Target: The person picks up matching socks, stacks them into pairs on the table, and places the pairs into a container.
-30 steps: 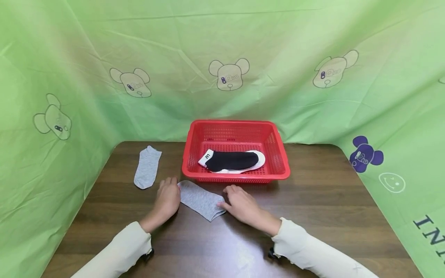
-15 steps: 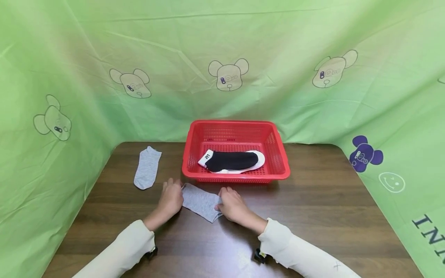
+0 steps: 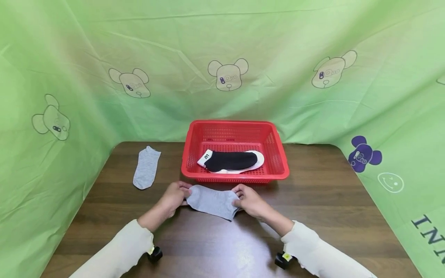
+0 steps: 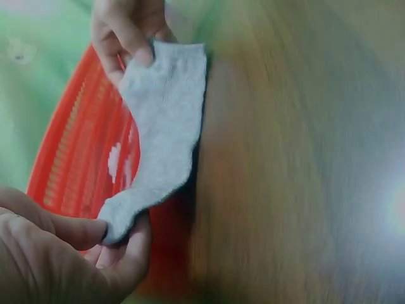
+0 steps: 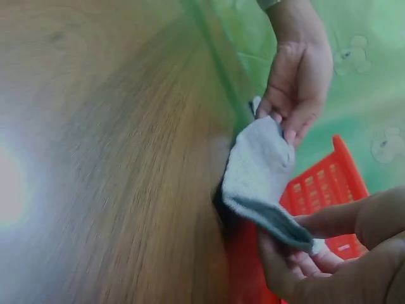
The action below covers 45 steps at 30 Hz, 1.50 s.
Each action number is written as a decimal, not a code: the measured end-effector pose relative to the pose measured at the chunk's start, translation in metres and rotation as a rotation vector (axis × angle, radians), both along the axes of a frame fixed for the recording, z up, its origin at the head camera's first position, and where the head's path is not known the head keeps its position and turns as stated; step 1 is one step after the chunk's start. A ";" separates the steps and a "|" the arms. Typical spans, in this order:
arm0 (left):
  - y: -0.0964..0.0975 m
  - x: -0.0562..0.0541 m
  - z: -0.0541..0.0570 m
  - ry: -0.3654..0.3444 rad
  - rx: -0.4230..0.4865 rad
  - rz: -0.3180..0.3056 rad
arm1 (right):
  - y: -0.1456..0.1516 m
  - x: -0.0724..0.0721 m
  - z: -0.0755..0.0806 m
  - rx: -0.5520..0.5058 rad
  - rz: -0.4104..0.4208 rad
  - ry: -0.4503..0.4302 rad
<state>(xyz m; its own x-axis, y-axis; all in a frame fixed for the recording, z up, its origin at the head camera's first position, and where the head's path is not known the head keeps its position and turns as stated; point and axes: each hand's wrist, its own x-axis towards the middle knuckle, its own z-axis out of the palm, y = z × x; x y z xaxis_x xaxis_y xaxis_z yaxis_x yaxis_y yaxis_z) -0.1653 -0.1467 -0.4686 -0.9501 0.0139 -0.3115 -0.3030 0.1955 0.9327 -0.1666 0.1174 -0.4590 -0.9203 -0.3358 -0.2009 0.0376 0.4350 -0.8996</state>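
A light grey ankle sock (image 3: pixel 212 201) stretches sideways between both hands, in front of the red basket. My left hand (image 3: pixel 175 197) pinches its toe end between thumb and fingers, which shows closely in the left wrist view. At the cuff end, my right hand (image 3: pixel 251 201) holds the sock with the thumb on top; in the right wrist view the cuff opening (image 5: pixel 272 221) gapes a little beside the thumb. A second grey sock (image 3: pixel 146 168) lies flat on the table at the left, toe toward the person.
Behind the hands stands a red perforated basket (image 3: pixel 235 177). Inside it a black sock (image 3: pixel 234 160) with a white cuff lies over a white sock (image 3: pixel 260 159). The brown wooden table (image 3: pixel 323 200) ends at a green printed curtain (image 3: pixel 174 96).
Both hands have taken hold of the grey sock's ends and raised it off the table. It has shifted to the right and turned nearly level. The other socks and basket stay put.
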 end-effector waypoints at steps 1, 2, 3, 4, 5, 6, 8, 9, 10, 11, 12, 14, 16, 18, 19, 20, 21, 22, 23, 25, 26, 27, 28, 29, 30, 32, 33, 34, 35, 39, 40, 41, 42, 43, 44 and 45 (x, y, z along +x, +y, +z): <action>0.004 0.002 0.001 -0.024 0.048 0.001 | 0.005 0.000 0.002 -0.017 0.001 -0.008; 0.008 0.004 0.001 -0.035 0.074 0.002 | 0.010 0.000 0.003 -0.029 -0.007 -0.015; 0.012 0.006 0.002 -0.037 0.088 -0.001 | 0.014 0.001 0.003 -0.025 -0.015 -0.014; 0.016 0.008 0.002 -0.034 0.090 -0.004 | 0.019 0.001 0.004 -0.011 -0.026 -0.002; 0.020 0.010 0.002 -0.024 0.088 -0.006 | 0.025 0.000 0.004 0.003 -0.033 0.010; 0.024 0.012 0.001 -0.010 0.083 -0.008 | 0.030 0.000 0.004 0.018 -0.043 0.024; 0.032 0.016 0.000 0.020 0.058 -0.010 | 0.039 0.000 0.003 0.050 -0.067 0.045; 0.035 0.017 -0.001 0.034 0.042 -0.010 | 0.044 0.001 0.002 0.073 -0.075 0.057; 0.038 0.018 -0.003 0.047 0.026 -0.006 | 0.048 0.001 0.001 0.094 -0.078 0.069; 0.041 0.018 -0.003 0.059 0.007 -0.004 | 0.052 0.001 0.001 0.113 -0.080 0.076; 0.044 0.018 -0.004 0.070 -0.019 -0.005 | 0.056 0.001 0.001 0.135 -0.085 0.085; 0.048 0.018 -0.005 0.089 -0.074 -0.009 | 0.063 0.001 -0.001 0.175 -0.091 0.101; 0.052 0.017 -0.006 0.107 -0.130 -0.019 | 0.068 0.001 -0.002 0.214 -0.090 0.128; 0.054 0.015 -0.007 0.122 -0.184 -0.032 | 0.073 0.001 -0.004 0.245 -0.091 0.161; 0.055 0.014 -0.007 0.132 -0.207 -0.040 | 0.075 0.001 -0.006 0.255 -0.094 0.175; 0.056 0.013 -0.008 0.147 -0.237 -0.047 | 0.077 0.001 -0.008 0.263 -0.093 0.191; 0.057 0.012 -0.009 0.166 -0.267 -0.055 | 0.078 0.001 -0.010 0.273 -0.093 0.208; 0.057 0.011 -0.009 0.191 -0.301 -0.065 | 0.079 0.001 -0.012 0.282 -0.090 0.229; 0.057 0.011 -0.010 0.222 -0.340 -0.075 | 0.079 0.001 -0.014 0.287 -0.086 0.250; 0.058 0.011 -0.012 0.289 -0.414 -0.099 | 0.080 0.000 -0.019 0.304 -0.077 0.304; 0.058 0.011 -0.013 0.324 -0.452 -0.114 | 0.081 0.000 -0.021 0.317 -0.067 0.338; 0.058 0.012 -0.014 0.357 -0.481 -0.129 | 0.081 0.000 -0.024 0.331 -0.057 0.377; 0.058 0.013 -0.015 0.389 -0.506 -0.145 | 0.081 0.000 -0.026 0.346 -0.046 0.418; 0.059 0.014 -0.017 0.416 -0.523 -0.159 | 0.081 0.000 -0.028 0.359 -0.037 0.459; 0.059 0.015 -0.018 0.440 -0.541 -0.173 | 0.081 0.000 -0.030 0.378 -0.028 0.504; 0.059 0.016 -0.021 0.490 -0.582 -0.194 | 0.081 0.001 -0.033 0.409 -0.012 0.587; 0.060 0.017 -0.022 0.508 -0.600 -0.196 | 0.081 0.001 -0.034 0.426 -0.005 0.632; 0.060 0.017 -0.023 0.523 -0.621 -0.198 | 0.081 0.001 -0.035 0.446 0.000 0.672; 0.060 0.018 -0.024 0.537 -0.644 -0.197 | 0.081 0.002 -0.036 0.464 0.006 0.714; 0.062 0.018 -0.024 0.605 -0.731 -0.188 | 0.083 0.003 -0.037 0.521 0.048 0.875; 0.062 0.018 -0.023 0.633 -0.741 -0.190 | 0.084 0.003 -0.036 0.523 0.070 0.909; 0.062 0.018 -0.023 0.664 -0.745 -0.197 | 0.085 0.002 -0.035 0.520 0.100 0.942; 0.062 0.018 -0.022 0.696 -0.741 -0.210 | 0.086 0.002 -0.034 0.512 0.138 0.971; 0.062 0.018 -0.021 0.725 -0.732 -0.232 | 0.087 0.002 -0.032 0.501 0.182 0.996; 0.061 0.018 -0.019 0.754 -0.720 -0.262 | 0.088 0.001 -0.031 0.488 0.231 1.015; 0.060 0.019 -0.017 0.782 -0.707 -0.305 | 0.089 0.001 -0.029 0.477 0.280 1.027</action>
<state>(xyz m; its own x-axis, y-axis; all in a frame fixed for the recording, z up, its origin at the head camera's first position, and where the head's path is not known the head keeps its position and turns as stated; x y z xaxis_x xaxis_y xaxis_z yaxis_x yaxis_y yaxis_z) -0.1466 -0.0870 -0.4858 -0.8755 0.3379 0.3456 0.4758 0.7281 0.4934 -0.1658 0.2068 -0.4877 -0.6292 -0.6441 0.4351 -0.7641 0.6150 -0.1946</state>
